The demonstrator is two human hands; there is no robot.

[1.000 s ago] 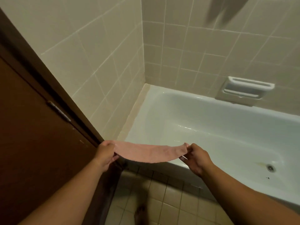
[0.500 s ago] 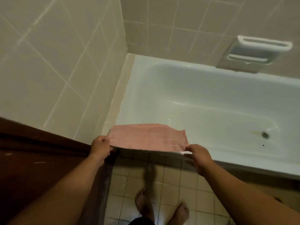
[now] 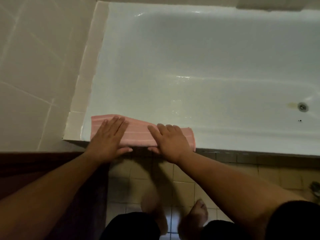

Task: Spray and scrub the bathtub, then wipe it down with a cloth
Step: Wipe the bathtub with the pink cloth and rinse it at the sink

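pink cloth [image 3: 138, 135] folded, lying on the bathtub [image 3: 251, 143] near rim by its left corner | left grip [image 3: 107, 137] open, flat, pressing cloth's left half | right grip [image 3: 171, 141] same deal, right half | drain [image 3: 302, 106] way off right

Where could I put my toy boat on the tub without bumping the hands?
The bathtub rim right of the pink cloth is bare. So are the tub floor between cloth and drain, and the tiled ledge beside the wall. Crowded: the near corner, where the left hand and right hand press the cloth.
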